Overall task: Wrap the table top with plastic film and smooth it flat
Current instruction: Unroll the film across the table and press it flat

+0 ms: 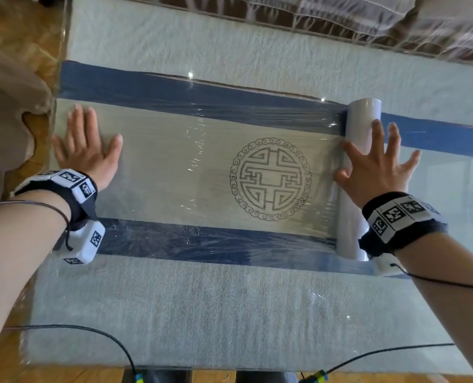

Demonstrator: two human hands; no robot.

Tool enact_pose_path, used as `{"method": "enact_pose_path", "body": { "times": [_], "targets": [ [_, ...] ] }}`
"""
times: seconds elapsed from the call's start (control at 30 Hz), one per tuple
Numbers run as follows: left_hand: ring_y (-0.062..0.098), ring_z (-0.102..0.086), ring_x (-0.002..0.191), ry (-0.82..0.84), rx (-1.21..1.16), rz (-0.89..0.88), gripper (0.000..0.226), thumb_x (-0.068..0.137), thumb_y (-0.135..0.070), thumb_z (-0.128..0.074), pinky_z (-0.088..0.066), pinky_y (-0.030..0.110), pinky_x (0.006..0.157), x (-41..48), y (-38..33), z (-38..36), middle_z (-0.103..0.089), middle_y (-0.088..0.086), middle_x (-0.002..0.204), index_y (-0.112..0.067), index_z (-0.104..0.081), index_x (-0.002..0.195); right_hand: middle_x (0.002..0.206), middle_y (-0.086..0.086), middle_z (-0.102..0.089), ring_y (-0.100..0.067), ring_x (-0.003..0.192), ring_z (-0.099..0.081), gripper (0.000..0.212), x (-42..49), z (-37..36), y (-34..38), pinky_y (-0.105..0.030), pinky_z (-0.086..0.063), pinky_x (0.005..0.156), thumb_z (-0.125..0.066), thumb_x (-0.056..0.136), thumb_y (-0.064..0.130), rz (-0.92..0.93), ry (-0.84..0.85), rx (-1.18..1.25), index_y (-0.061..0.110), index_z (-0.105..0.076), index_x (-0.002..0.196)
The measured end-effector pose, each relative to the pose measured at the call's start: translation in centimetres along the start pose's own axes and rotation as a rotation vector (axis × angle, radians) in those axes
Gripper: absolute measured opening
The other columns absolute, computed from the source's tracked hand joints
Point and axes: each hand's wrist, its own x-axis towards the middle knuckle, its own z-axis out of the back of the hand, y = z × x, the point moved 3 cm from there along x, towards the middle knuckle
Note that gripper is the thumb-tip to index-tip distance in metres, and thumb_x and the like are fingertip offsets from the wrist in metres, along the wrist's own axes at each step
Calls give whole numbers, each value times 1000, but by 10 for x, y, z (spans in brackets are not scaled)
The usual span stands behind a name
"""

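Item examined: a sheet of clear plastic film (202, 167) lies stretched across the middle of the table top (229, 313), running between the two hands. It is drawn off a film roll (363, 114), a pale smooth cylinder lying on the table at the sheet's right end.

The left hand (87, 153) lies flat on the film's left end, fingers straight and close, thumb splayed; it grips nothing. The right hand (379, 172) rests palm-down on the roll, fingers straight and fanned wide, not curled round it.

The film is thin and glossy, with fine lengthwise creases and glints, most marked over the two dark blue bands (174, 89). Beneath it shows a pale woven ground with a round line-drawn emblem (270, 178). Each wrist carries a black band with square printed markers (401, 217), and thin black cables (113, 338) cross the near edge.
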Motion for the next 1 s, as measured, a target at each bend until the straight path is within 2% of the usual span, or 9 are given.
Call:
{"method": "enact_pose_path", "body": {
  "times": [0.2,0.57,0.67,0.8,0.83,0.9,1.0],
  "targets": [
    [13,10,148,-12,0,-21,70,97,-55,-23,6,49,118,2,-6,-9,10,-2,162,-23,3,154,163,-7,-2,-35,150,4,53,-4,-13,-28,-79,-16,105,-57,88,48,-96,40,36,42,-39,137],
    [15,8,149,-33,8,-31,68,99,-52,-25,5,49,118,8,-15,-6,9,-1,162,-22,1,154,162,-10,-3,-37,149,3,59,-8,-20,-65,-80,-17,104,-62,86,54,-192,81,54,42,-38,139],
    [14,9,148,-26,-2,-35,68,99,-51,-26,6,49,118,8,-20,-6,10,-2,162,-22,2,154,162,-9,0,-37,149,4,56,-10,-22,-73,-80,-17,104,-63,87,49,-233,122,62,39,-40,138],
    [17,9,149,-52,-12,109,74,95,-53,-26,6,56,117,18,-31,22,12,1,162,-18,0,154,164,-9,11,-35,150,10,51,-5,-29,-36,-77,-14,108,-66,88,37,-253,176,199,33,-43,134],
    [18,8,149,-104,-30,81,74,94,-53,-27,7,57,116,16,-46,28,12,2,162,-18,-1,154,164,-9,14,-34,151,12,50,-2,-29,-23,-77,-13,109,-66,88,34,-252,168,233,32,-44,133],
    [19,8,149,-141,-78,-86,73,95,-51,-28,7,54,116,-2,-98,23,10,1,162,-20,0,154,164,-5,18,-30,150,18,53,-2,-29,-7,-74,-6,112,-65,87,29,-237,141,235,32,-43,136],
    [14,11,148,-13,-124,-355,69,97,-48,-27,7,50,118,-57,-198,-24,16,-3,161,-27,8,153,165,0,16,-23,151,20,68,-10,-33,4,-61,8,117,-58,89,24,-99,60,103,22,-31,152]
  ]
}}
